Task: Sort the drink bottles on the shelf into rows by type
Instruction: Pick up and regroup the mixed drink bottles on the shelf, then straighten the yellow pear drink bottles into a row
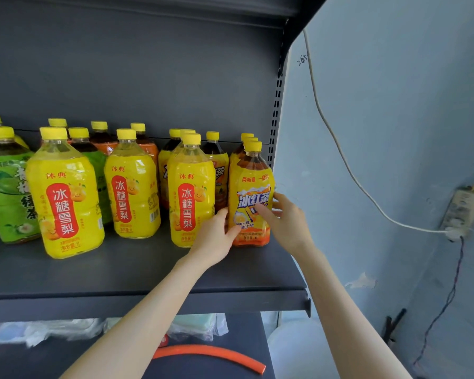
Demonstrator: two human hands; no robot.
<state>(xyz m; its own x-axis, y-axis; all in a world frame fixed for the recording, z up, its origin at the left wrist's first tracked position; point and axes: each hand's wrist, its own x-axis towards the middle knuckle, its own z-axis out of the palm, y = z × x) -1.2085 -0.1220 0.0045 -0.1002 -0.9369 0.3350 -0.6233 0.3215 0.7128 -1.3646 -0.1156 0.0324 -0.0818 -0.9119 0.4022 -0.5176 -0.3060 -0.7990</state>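
Observation:
An iced black tea bottle (251,198) with a yellow-and-orange label stands upright at the right end of the dark shelf (121,272), heading a row of like bottles. My left hand (216,236) presses its lower left side and my right hand (285,217) wraps its right side, so both hands grip it. To its left stand three yellow pear-drink bottles: one right beside it (190,195), one in the middle (132,187), one further left and nearer the front (65,195). A green tea bottle (7,192) stands at the far left. Darker tea bottles (214,157) fill the back.
The shelf's perforated upright (275,113) stands just right of the held bottle. Beyond it is a pale wall with a white cable (340,154) and a power strip (461,212). On the lower shelf lie plastic-wrapped packs (197,325) and an orange hose piece (211,352).

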